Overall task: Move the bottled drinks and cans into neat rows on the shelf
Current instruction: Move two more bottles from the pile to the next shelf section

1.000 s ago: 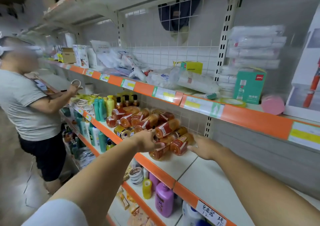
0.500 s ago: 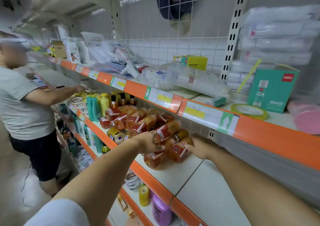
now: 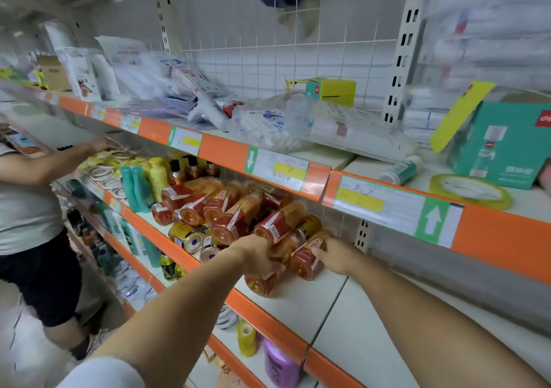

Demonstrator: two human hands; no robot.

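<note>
Bottled drinks (image 3: 232,209), orange liquid with red-and-white labels, lie on their sides in a loose heap on the middle shelf (image 3: 298,301), near the centre of the view; gold-lidded cans (image 3: 186,237) lie among them at the heap's 8 o'clock edge. None stands upright, so the rows are not yet begun.

Left hand (image 3: 256,256): fingers curled over the nearest bottle (image 3: 262,282), which lies with its end at the shelf's orange front lip. The grip looks meant to lift it clear of the heap.

Right hand (image 3: 334,256): at 3 o'clock of the heap, fingers wrapped round the side of a second bottle (image 3: 304,261), probably to keep the pile from rolling into the bare shelf space at 4 o'clock, where rows could be set.

Green and yellow bottles (image 3: 143,182) stand upright at 10 o'clock of the heap.

Upper shelf: teal box (image 3: 501,146) at 2 o'clock, red corner tag showing the letters "de", the rest cut off; tape roll (image 3: 471,189) beside it.

Price tags (image 3: 280,170) along the orange lip carry handwriting too blurred to read. Bottle label print is likewise unreadable.

Second person (image 3: 26,209) at 9 o'clock reaches into the same shelf.
</note>
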